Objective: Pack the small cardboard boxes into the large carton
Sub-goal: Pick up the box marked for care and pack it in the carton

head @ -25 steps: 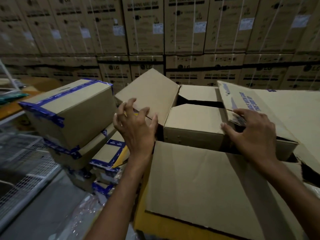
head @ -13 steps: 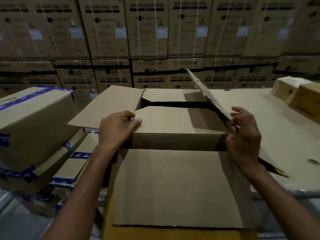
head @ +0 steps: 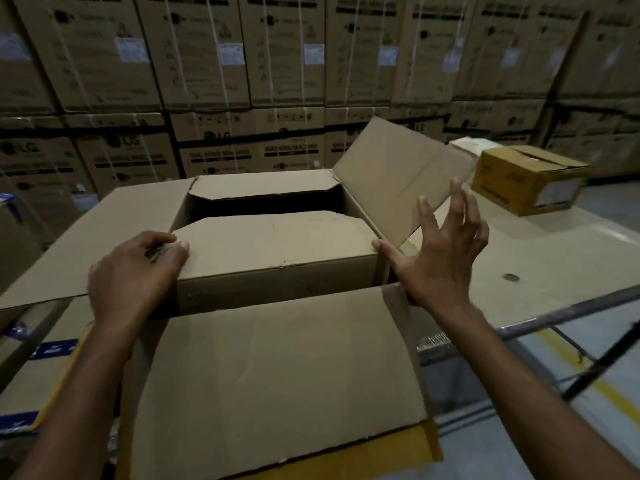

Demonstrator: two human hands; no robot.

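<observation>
The large carton [head: 277,282] stands in front of me with its flaps open. Its left flap [head: 104,237] lies spread outward and its right flap [head: 394,174] stands tilted up. Two short flaps are folded flat over the opening, with a dark gap [head: 266,206] between them. My left hand [head: 135,271] grips the near-left corner of the near short flap [head: 273,237], fingers curled on it. My right hand [head: 440,251] is spread open beside the right flap, its thumb touching the carton's near-right corner. Small boxes with blue tape [head: 38,355] lie low at the left, partly hidden by the left flap.
A wide cardboard flap [head: 277,375] hangs toward me over a yellow carton [head: 426,441]. On the pale table [head: 554,258] to the right sits a taped brown box [head: 526,178]. Stacked washing-machine cartons [head: 277,64] wall off the back. A metal rail [head: 554,320] edges the table.
My right hand has let go of the right flap and spread open; that flap now leans outward. My left hand stays on the near-left corner. The view has swung right.
</observation>
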